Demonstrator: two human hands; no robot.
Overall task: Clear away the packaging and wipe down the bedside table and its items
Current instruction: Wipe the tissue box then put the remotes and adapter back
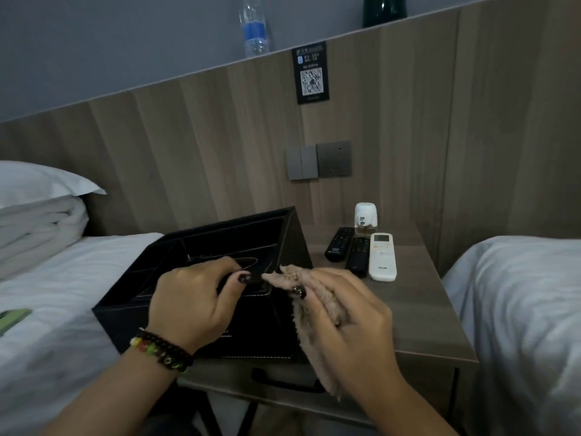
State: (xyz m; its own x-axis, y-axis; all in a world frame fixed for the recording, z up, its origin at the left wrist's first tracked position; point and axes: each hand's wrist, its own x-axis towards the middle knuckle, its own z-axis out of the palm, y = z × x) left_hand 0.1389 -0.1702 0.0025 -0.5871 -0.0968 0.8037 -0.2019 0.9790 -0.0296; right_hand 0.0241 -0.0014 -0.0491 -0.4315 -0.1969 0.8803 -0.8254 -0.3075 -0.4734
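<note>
A black leather-look organiser box (163, 272) with several compartments is tilted up over the left part of the wooden bedside table (418, 322). My left hand (191, 300), with a beaded bracelet on the wrist, grips the box's inner front wall. My right hand (349, 313) holds a beige cloth (317, 297) bunched against the box's right edge. Two black remotes (339, 244) (357, 256) and a white air-conditioner remote (382, 257) lie side by side at the back of the table. A small white plug-in device (365, 216) stands behind them.
White beds flank the table, left (63, 278) and right (522, 294), with a pillow and folded duvet (37, 209) at left. A green packet (14, 319) lies on the left bed. A water bottle (254, 26) and dark vase (384, 9) stand on the headboard ledge. Wall switches (319, 160) sit above the table.
</note>
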